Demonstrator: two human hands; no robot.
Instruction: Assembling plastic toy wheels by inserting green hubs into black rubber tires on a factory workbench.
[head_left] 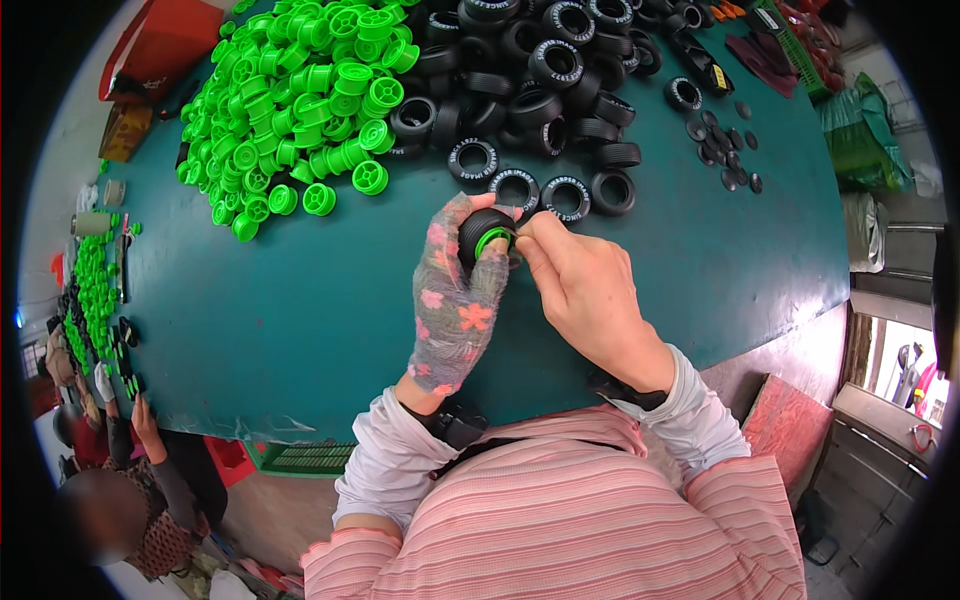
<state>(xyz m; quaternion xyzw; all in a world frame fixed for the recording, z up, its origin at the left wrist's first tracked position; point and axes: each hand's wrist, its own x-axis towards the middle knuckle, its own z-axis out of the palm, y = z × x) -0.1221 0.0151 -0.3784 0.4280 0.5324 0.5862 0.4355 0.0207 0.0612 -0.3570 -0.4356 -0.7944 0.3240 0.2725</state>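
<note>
Left hand (455, 290), gloved, grips black tyre (485, 232) with green hub (494, 240) inside, above the table (300, 320). Right hand (575, 285) pinches its rim. Best pressed squarely, evenly round, until flush.

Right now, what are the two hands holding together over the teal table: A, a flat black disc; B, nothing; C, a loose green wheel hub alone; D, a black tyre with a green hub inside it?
D: the gloved left hand and bare right hand grip a black tyre with a green hub showing inside it.
</note>
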